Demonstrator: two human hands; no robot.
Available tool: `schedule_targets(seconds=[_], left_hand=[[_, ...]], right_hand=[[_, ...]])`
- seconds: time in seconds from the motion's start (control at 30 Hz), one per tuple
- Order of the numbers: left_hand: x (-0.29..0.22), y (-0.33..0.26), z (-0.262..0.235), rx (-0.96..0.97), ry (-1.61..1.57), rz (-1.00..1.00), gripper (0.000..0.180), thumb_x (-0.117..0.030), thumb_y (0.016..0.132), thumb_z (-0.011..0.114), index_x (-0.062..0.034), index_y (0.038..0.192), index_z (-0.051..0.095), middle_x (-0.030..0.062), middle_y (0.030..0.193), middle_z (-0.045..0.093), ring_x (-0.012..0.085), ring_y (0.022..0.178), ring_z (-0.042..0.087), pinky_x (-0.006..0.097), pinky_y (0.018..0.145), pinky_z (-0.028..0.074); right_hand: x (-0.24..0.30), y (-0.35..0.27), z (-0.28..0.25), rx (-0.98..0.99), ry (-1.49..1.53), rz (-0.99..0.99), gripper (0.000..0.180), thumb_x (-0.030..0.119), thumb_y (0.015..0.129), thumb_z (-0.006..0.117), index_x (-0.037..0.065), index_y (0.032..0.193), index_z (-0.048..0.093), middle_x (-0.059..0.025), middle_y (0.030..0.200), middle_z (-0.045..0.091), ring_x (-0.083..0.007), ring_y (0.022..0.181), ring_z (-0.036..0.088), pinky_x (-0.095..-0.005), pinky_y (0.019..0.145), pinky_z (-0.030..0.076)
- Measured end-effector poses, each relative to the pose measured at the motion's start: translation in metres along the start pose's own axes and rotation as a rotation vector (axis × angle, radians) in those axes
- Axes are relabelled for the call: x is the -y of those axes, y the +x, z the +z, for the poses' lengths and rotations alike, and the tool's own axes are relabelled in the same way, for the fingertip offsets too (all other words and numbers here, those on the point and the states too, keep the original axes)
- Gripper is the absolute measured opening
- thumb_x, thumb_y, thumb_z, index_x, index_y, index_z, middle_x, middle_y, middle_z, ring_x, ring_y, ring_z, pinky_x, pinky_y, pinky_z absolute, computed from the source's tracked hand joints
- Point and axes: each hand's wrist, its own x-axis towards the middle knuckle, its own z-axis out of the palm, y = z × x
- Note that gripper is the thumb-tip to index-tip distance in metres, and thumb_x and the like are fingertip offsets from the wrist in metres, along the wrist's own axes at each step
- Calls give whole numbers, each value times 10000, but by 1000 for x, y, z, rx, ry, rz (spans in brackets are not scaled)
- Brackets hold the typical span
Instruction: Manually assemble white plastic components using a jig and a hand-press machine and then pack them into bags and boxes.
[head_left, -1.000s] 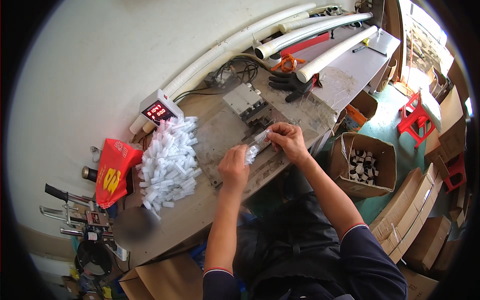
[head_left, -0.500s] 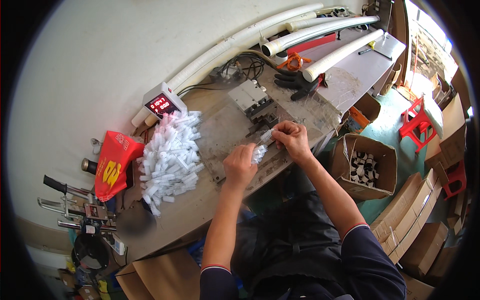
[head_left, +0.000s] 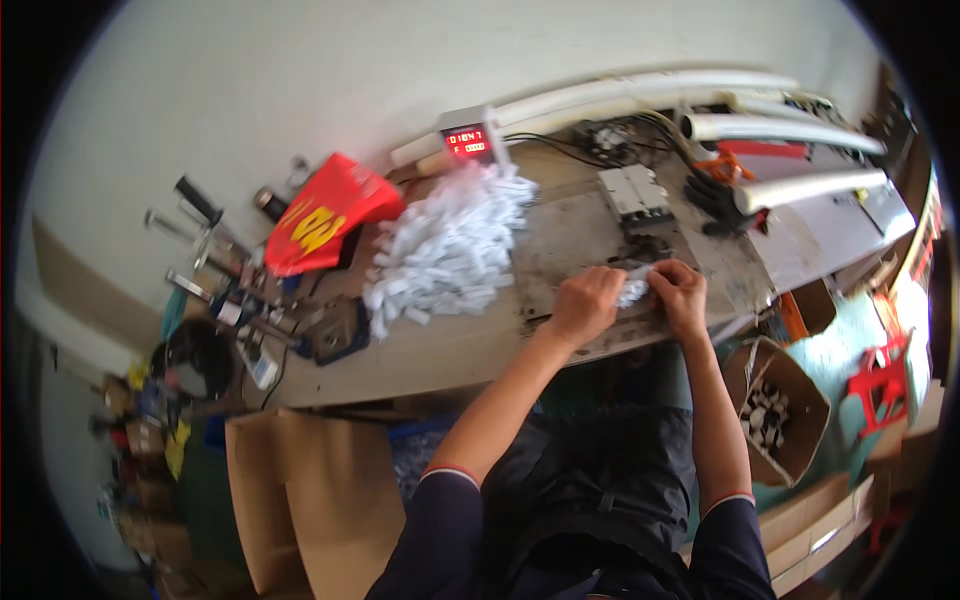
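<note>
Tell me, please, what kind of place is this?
It looks like a small workshop or assembly bench. A worn workbench carries a heap of small white parts, a counter box with a red display and hand tools; white pipes lie behind.

Matt white plastic pieces [head_left: 450,250] lie heaped on a worn, scuffed workbench [head_left: 560,240] beside a glossy red bag [head_left: 320,215].

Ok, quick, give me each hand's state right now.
Left hand: closed on one end of the small white piece.
Right hand: closed on its other end.
</note>
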Motion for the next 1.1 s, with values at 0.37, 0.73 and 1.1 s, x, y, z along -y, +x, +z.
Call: schedule_targets(seconds=[0.37, 0.73, 1.1], left_hand=[[-17, -27, -44, -247, -59, -318, 403, 83, 780, 636, -86, 1145, 610, 146, 961, 661, 393, 825, 687, 477, 688, 554], [71, -128, -152, -75, 479, -503, 394, 47, 761, 669, -115, 1119, 690, 71, 1126, 664, 334, 929, 694, 430, 755, 570], [88, -125, -155, -148, 206, -509, 207, 41, 815, 715, -2, 1013, 671, 137, 1022, 685, 325, 963, 683, 370, 862, 539]], right_hand=[[9, -13, 14, -26, 128, -61, 207, 183, 959, 715, 3, 1059, 733, 10, 789, 666, -34, 649, 543, -200, 566, 411], [-8, -12, 7, -490, 96, -218, 157, 137, 1016, 648, -5, 1021, 712, 3, 795, 650, -50, 678, 555, -203, 621, 423], [1, -23, -59, -704, -273, -254, 113, 61, 941, 659, 12, 1030, 709, -56, 867, 703, -139, 787, 656, -280, 733, 513]])
